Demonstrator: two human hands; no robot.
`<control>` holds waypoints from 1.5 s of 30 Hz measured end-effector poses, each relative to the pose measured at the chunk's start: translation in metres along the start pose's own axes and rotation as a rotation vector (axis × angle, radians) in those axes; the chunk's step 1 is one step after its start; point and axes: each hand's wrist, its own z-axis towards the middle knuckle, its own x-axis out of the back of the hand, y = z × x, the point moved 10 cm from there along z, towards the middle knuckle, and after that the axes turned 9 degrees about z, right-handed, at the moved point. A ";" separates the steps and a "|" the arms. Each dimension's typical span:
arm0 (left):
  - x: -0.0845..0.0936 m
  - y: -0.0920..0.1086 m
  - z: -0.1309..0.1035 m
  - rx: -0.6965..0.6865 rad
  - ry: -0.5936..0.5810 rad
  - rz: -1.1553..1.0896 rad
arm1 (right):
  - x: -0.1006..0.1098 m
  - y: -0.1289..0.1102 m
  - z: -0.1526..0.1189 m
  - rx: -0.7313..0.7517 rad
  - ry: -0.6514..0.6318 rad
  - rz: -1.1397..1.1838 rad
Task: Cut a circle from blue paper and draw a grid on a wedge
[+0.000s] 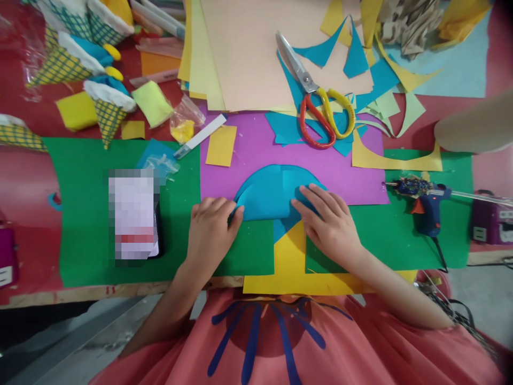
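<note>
A blue paper circle point(266, 195), folded into a half-round shape, lies in front of me with its straight edge toward my body. My left hand point(214, 224) has its fingers curled at the left corner of the paper, pinching it by the thumb. On the right part of the paper my right hand point(328, 222) rests with its fingers stretched out and slightly apart. Beneath are a purple sheet point(252, 147), green sheets point(244, 248) and a yellow sheet point(289, 256). Scissors point(310, 93) with one red and one yellow handle lie beyond the paper.
A glue gun point(428, 208) lies at the right, near a beige roll point(473, 125). A phone with a blurred screen point(134, 214) is on the left. Blue scraps point(356, 56) surround the scissors. Checked cones point(106, 104) and a cutter knife point(200, 136) lie at the upper left.
</note>
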 end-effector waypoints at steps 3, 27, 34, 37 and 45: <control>0.001 -0.001 0.002 0.000 0.011 -0.029 | -0.015 -0.004 0.007 0.009 -0.097 0.025; 0.004 0.036 0.016 -0.145 -0.038 -0.264 | -0.019 0.001 0.011 0.018 -0.125 0.072; 0.006 0.042 0.022 -0.215 0.056 -0.192 | -0.027 -0.005 0.008 0.033 -0.169 0.043; 0.004 0.043 0.022 -0.217 0.068 -0.191 | -0.025 -0.007 0.008 0.048 -0.165 0.018; -0.006 0.027 0.027 -0.084 0.011 -0.425 | -0.025 -0.012 0.010 0.071 -0.167 0.022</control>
